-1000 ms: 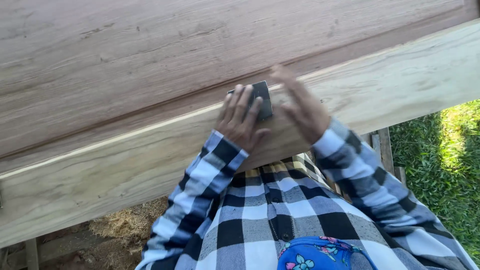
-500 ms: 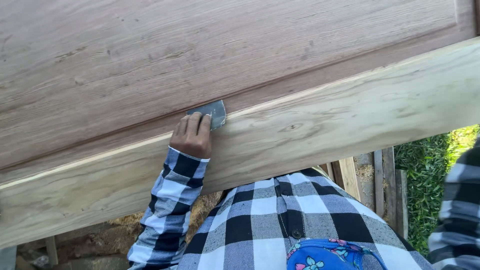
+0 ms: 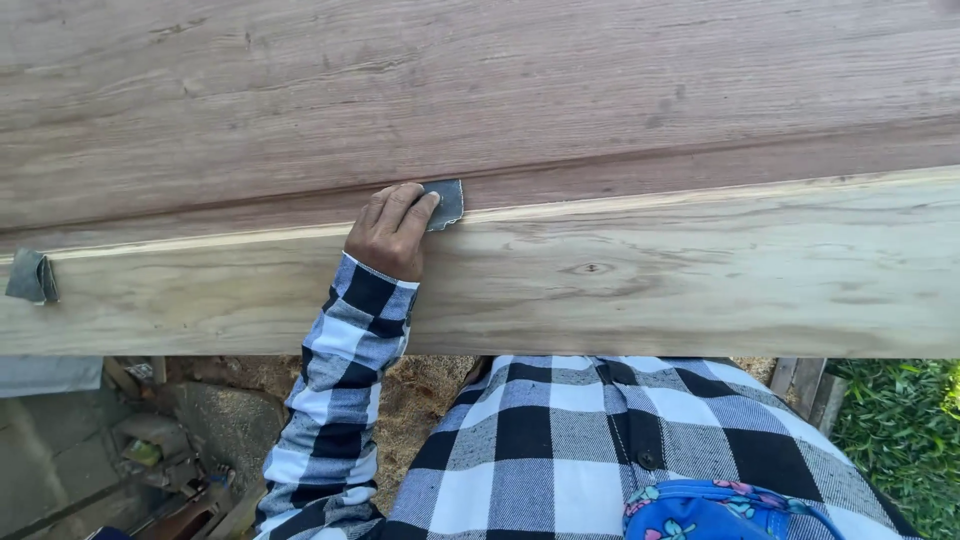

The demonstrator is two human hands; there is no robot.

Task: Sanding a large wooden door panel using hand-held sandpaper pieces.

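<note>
Pressing a grey sandpaper (image 3: 443, 203) under the left hand (image 3: 388, 235), fingers clamped on it, along the groove where pale rail (image 3: 700, 270) meets darker panel (image 3: 480, 90); right hand out of view.

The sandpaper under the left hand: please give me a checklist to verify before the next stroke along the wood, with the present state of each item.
1. Grip: the left hand presses the grey sandpaper with flat fingers. Ok.
2. Placement: the sandpaper lies on the seam where the pale plank meets the darker brown panel. Ok.
3. Second hand steadying the wood: the right hand is not in view. Cannot tell.
4. Path to the left: another grey piece lies on the plank near the left edge of the picture. Not ok.
5. Path to the right: bare wood. Ok.
6. Grit wear: the underside is hidden. Cannot tell.
</note>
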